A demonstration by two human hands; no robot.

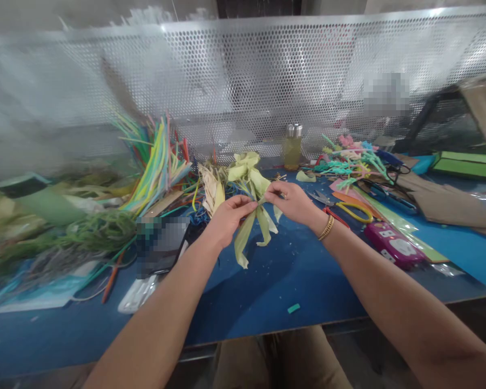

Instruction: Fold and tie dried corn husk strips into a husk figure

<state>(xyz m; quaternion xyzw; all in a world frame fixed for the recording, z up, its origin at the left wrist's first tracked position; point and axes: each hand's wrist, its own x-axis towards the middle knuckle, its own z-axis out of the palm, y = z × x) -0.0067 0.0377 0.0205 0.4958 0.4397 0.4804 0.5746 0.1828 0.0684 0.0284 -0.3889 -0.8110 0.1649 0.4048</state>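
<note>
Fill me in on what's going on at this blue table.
A person's left hand and right hand are pinching a pale green, leafy, papery bundle between them, over the blue tabletop. Long strips hang from it, below the fingers. The metal-bladed scissors with a yellow handle lie by the right forearm, out of the hands. A bunch of thin multicoloured stems is off to the left.

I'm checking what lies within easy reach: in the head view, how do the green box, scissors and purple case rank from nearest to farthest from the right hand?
From the right hand:
1. Scissors, just to its right.
2. Purple case, farther right, lower in view.
3. Green box, far right, toward the back.
</note>
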